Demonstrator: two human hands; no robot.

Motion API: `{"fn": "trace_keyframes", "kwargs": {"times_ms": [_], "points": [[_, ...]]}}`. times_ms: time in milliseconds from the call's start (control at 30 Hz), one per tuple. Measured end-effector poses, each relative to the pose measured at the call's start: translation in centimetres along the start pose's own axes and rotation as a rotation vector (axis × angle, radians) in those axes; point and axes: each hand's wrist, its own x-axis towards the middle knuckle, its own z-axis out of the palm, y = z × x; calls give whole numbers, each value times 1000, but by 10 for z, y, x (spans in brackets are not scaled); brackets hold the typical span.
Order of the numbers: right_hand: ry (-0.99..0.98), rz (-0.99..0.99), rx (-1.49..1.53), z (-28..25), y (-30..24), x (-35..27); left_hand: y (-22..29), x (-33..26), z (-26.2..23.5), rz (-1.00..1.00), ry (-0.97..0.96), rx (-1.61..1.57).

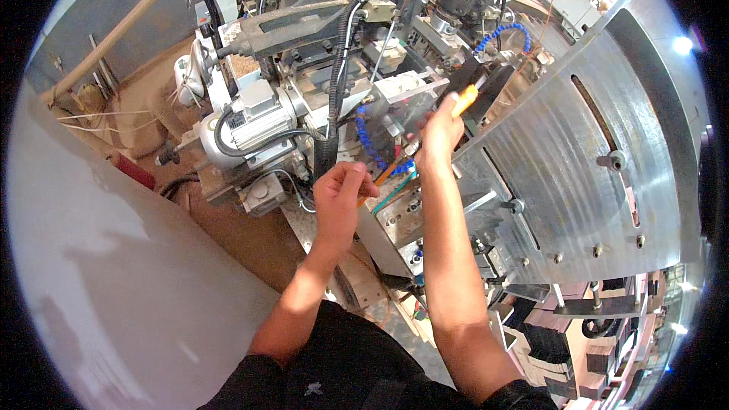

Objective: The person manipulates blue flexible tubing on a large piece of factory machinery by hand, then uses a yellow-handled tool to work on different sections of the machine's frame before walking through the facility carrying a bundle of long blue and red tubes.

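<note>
Orange-handled tool [465,99] in right hand [439,135]

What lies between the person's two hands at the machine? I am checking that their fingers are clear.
In the head view, a thin orange tube and a teal tube cross between the left hand and right hand.

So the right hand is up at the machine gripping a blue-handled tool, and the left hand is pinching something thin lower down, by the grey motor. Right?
Not quite: the handle in the right hand is orange, not blue. The blue you may have seen is the segmented coolant hose nearby. The rest holds: the left hand pinches something thin lower down, by the grey motor. The head view shows it.
</note>
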Motion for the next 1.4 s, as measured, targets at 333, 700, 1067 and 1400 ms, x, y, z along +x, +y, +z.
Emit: {"fn": "trace_keyframes", "kwargs": {"times_ms": [333,700,1067,1400], "points": [[114,488,472,-3,43,53,-6,19,-20,-8,-11,49],[160,335,293,-2,89,122,-12,29,-31,-60,-85,40],[57,443,205,9,90,144,-5,29,-49,-128,-93,-1],[35,417,258,9,78,118,-13,30,-52,-145,-126,14]]}}
